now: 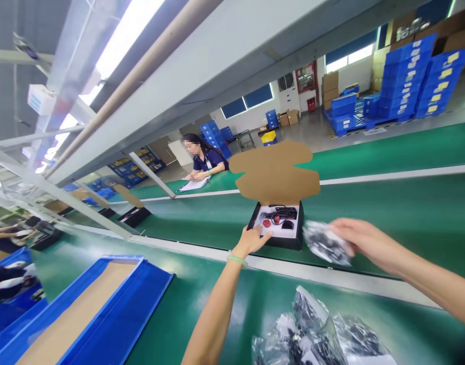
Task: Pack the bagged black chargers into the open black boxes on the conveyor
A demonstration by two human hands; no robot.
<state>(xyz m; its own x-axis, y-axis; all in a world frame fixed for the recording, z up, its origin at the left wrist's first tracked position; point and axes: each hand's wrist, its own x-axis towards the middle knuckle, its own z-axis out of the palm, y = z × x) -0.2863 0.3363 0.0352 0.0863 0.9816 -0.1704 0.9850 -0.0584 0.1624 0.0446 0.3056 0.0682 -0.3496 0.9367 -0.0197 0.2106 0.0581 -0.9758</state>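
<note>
A black box (283, 242) with its brown cardboard lid (280, 175) raised stands on the green conveyor belt. Its white insert holds a coiled black cable, red round pieces and a dark piece. My left hand (251, 240) grips the box's near left corner, fingers over the wall and thumb along the front. Just right of the box, my right hand (352, 234) pinches a clear plastic bag (325, 243) with dark parts inside, held in the air. Nearer to me lies a heap of similar clear bags (301, 334), also holding dark parts.
A blue bin (149, 299) with a cardboard-covered bottom lies at the left. More open boxes (134, 215) stand farther left along the belt. A co-worker (205, 157) sits across it with papers. A slanted metal post (152, 175) and an overhead beam cross the view.
</note>
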